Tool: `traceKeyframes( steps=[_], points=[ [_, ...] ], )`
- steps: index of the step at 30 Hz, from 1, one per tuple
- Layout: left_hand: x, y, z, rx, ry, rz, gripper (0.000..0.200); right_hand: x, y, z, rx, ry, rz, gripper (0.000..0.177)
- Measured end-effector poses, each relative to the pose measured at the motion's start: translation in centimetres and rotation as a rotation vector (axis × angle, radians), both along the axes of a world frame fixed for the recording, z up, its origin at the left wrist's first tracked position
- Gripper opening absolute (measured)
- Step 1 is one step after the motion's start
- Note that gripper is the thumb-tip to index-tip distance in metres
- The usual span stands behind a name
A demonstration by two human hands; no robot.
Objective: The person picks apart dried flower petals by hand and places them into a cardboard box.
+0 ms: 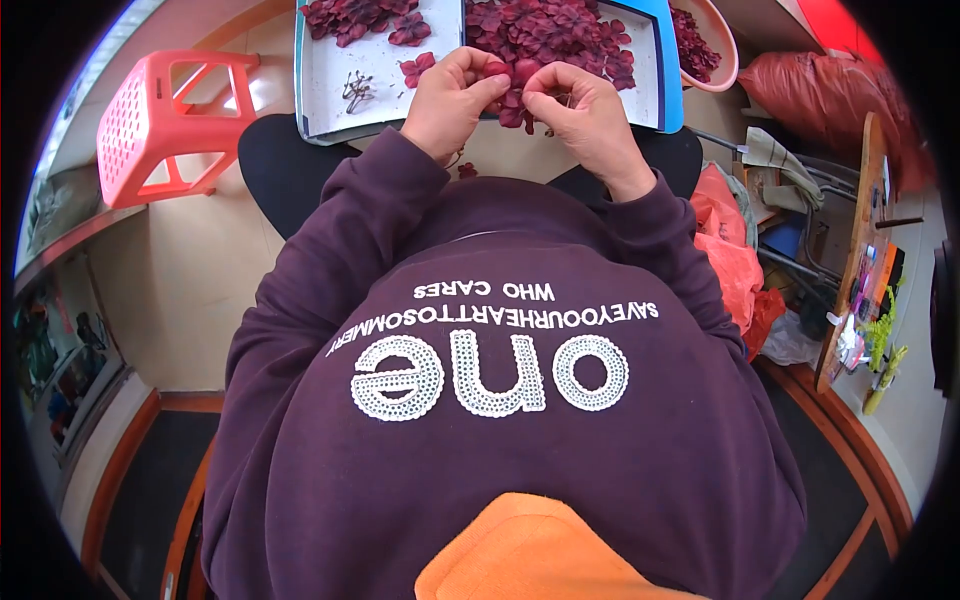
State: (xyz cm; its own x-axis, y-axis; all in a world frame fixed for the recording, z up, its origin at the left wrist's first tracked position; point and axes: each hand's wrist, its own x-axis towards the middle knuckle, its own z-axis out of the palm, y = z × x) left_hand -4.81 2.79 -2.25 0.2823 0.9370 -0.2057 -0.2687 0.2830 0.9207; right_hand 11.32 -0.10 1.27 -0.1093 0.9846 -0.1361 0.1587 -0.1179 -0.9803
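Observation:
My left hand [450, 108] is closed, thumb and fingers pinching the dark red fabric flower [514, 104] from its left side. On the other side my right hand [585, 118] also pinches at the flower, fingertips together. Both hands are over the near edge of a shallow white box with blue sides [670, 70]. A large heap of dark red fabric flowers [550, 35] fills its right part, beyond my hands. In the left part lie more red flowers [365, 18], a single one [417, 68] near my left hand, and a small bunch of thin brown stems [357, 92].
A pink plastic stool [150, 130] stands on the left. At the upper right are a pink basin [728, 60] with red petals and a large red plastic bag [835, 100]. Red bags [728, 250] and a wooden board [850, 250] are at my right.

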Motion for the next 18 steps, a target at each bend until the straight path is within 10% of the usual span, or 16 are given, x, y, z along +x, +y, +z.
traceKeyframes(
  steps=[18],
  points=[
    [-0.3,-0.3,-0.6,-0.097,-0.034,-0.135,0.013,-1.1,-0.9,-0.1,0.136,-0.269,-0.12,0.002]
  ],
)
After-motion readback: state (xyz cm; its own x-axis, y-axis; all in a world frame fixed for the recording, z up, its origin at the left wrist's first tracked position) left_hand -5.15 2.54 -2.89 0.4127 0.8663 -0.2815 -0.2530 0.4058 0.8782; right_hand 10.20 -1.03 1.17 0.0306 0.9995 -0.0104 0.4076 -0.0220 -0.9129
